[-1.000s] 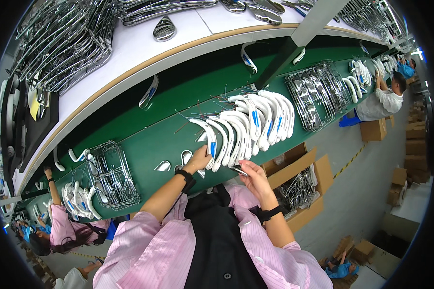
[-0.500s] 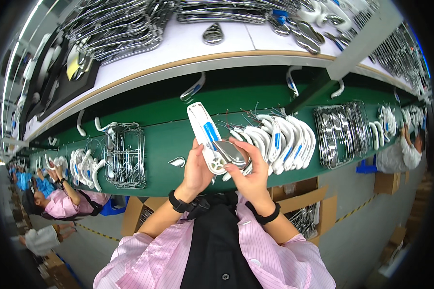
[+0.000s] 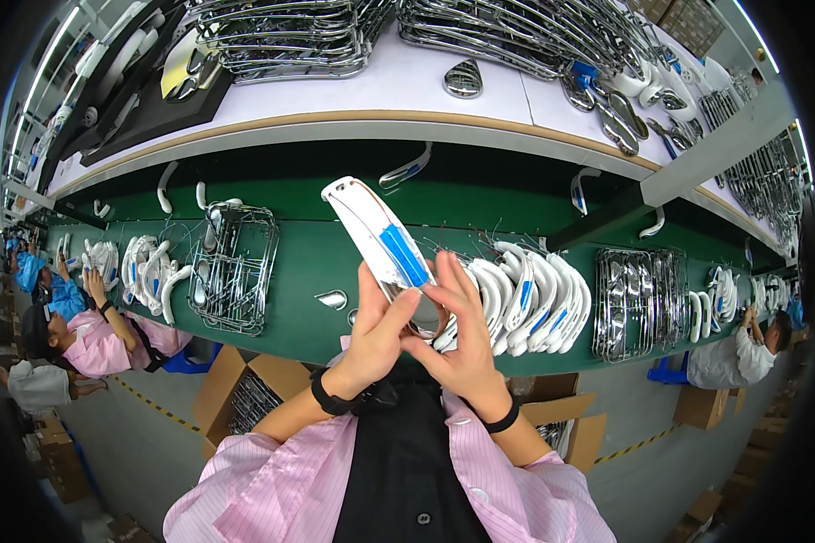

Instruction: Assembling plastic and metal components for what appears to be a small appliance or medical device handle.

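Observation:
A white curved plastic housing point(image 3: 364, 215) with a blue strip and thin wires along it slants up and left above the green bench. My left hand point(image 3: 371, 339) is closed around its lower part, the thumb pressing on the near end. From the other side my right hand point(image 3: 462, 337) grips that same end, fingers along its edge. Between the hands a shiny chrome cover point(image 3: 428, 315) lies against the housing's lower end, largely hidden by fingers and thumbs. Beside my right hand, similar white housings point(image 3: 541, 299) stand in a row.
A small chrome teardrop piece point(image 3: 332, 299) lies left of my hands on the green bench point(image 3: 303, 262). Wire racks point(image 3: 235, 267) flank the work spot. Overhead, a shelf point(image 3: 353, 100) carries chrome racks and parts. Open cartons point(image 3: 222, 394) stand below the bench; co-workers sit at both sides.
My left thumb has come across onto the lower end, and both hands now cover more of the chrome cover. The housing has tipped a little further left; the view has shifted.

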Demonstrator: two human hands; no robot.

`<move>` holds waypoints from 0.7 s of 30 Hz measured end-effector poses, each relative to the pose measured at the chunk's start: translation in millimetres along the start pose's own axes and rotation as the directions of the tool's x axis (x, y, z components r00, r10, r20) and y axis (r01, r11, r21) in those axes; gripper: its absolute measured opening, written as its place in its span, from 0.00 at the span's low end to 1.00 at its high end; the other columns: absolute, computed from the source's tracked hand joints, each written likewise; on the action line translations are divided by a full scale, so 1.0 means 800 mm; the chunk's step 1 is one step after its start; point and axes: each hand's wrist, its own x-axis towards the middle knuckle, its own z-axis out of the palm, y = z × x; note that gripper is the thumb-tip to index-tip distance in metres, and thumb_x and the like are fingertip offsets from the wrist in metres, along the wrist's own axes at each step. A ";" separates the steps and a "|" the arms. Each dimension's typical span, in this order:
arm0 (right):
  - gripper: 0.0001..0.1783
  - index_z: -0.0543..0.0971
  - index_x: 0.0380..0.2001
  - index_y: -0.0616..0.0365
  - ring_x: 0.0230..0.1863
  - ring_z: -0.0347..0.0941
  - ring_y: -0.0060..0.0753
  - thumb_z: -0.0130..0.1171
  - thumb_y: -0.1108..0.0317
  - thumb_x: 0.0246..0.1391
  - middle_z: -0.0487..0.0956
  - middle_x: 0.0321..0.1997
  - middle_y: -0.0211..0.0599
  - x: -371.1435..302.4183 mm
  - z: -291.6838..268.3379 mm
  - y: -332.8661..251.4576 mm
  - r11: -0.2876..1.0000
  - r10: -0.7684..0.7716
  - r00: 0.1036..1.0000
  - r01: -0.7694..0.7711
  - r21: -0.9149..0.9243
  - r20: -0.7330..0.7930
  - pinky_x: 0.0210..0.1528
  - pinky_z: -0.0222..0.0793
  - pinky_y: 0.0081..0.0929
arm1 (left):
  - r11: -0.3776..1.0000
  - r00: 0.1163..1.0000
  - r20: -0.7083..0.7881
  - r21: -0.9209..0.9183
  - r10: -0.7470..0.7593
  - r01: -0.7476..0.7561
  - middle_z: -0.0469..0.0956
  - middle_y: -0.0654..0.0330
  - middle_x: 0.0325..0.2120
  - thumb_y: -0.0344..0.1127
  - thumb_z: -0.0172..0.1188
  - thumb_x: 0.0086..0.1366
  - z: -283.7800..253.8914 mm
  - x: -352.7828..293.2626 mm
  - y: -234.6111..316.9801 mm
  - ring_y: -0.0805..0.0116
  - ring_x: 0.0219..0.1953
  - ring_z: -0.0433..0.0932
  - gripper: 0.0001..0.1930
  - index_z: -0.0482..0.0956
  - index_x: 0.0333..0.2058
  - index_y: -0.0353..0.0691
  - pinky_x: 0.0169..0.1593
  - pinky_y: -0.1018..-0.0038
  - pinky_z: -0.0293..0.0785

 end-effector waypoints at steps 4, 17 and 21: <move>0.37 0.68 0.51 0.64 0.50 0.75 0.51 0.73 0.57 0.41 0.76 0.47 0.57 -0.016 -0.008 -0.005 0.913 0.321 0.943 -0.283 0.294 -0.091 0.49 0.73 0.36 | 0.977 1.000 0.007 -0.210 -0.026 0.027 0.67 0.48 0.54 0.29 0.46 0.68 0.010 0.002 0.011 0.58 0.54 0.72 0.24 0.53 0.61 0.38 0.57 0.60 0.71; 0.19 0.75 0.45 0.63 0.17 0.72 0.30 0.56 0.58 0.59 0.74 0.16 0.37 -0.026 -0.003 -0.033 0.854 0.411 0.904 -0.428 0.297 0.123 0.21 0.63 0.26 | 0.987 0.984 0.178 -0.157 -0.008 0.036 0.68 0.46 0.51 0.33 0.56 0.64 0.022 -0.006 0.017 0.54 0.52 0.75 0.27 0.55 0.58 0.35 0.53 0.61 0.76; 0.21 0.75 0.45 0.64 0.16 0.72 0.31 0.56 0.56 0.59 0.73 0.15 0.36 -0.037 -0.004 -0.027 0.870 0.393 0.915 -0.401 0.286 0.089 0.21 0.63 0.26 | 0.997 0.974 0.226 -0.074 -0.018 0.036 0.68 0.45 0.51 0.35 0.54 0.67 0.021 -0.008 0.014 0.55 0.51 0.76 0.27 0.53 0.59 0.34 0.52 0.61 0.76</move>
